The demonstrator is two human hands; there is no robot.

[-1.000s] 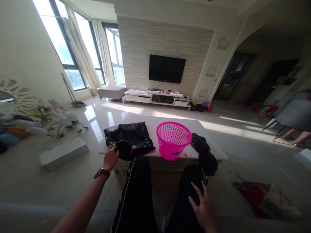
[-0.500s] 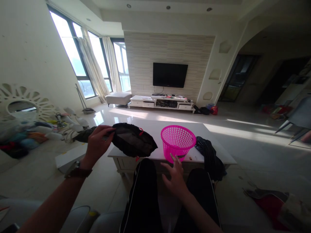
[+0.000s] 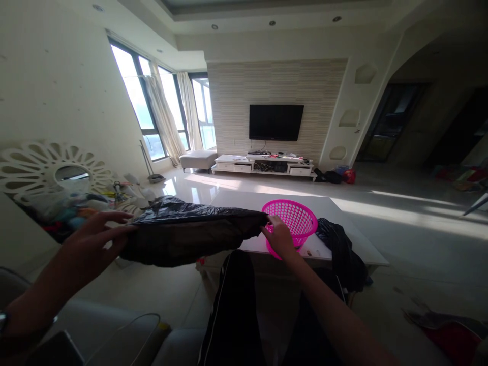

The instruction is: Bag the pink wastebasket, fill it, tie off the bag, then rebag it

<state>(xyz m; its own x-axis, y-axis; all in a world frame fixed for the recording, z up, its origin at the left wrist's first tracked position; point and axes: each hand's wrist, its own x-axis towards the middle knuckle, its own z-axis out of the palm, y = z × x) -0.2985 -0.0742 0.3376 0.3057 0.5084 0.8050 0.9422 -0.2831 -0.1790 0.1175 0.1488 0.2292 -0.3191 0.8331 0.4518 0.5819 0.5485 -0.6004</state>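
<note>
Above the person's knees, one black plastic bag (image 3: 190,236) is stretched sideways in the air between two hands. Its left end sits in the left hand (image 3: 93,239), whose fingers (image 3: 110,217) lie long and only loosely curled over the top edge; how firmly the thumb closes underneath cannot be told, since the bag hides it. The right hand (image 3: 280,239) pinches the bag's right end, fingers drawn together on the plastic, just in front of the near rim of one pink mesh basket (image 3: 295,223). That basket stands upright near the front edge of a single white low table (image 3: 343,229), and the hand overlaps it in view, though whether they touch is unclear. A second black bag (image 3: 341,249) lies crumpled just to the right of the basket and droops over the table's near edge. Two legs in black trousers (image 3: 232,310) fill the near middle. On the far wall hangs one dark television (image 3: 276,122) above a white cabinet (image 3: 263,165). At the far left, one round white-framed mirror (image 3: 46,170) leans against the wall behind a heap of mixed things.
</note>
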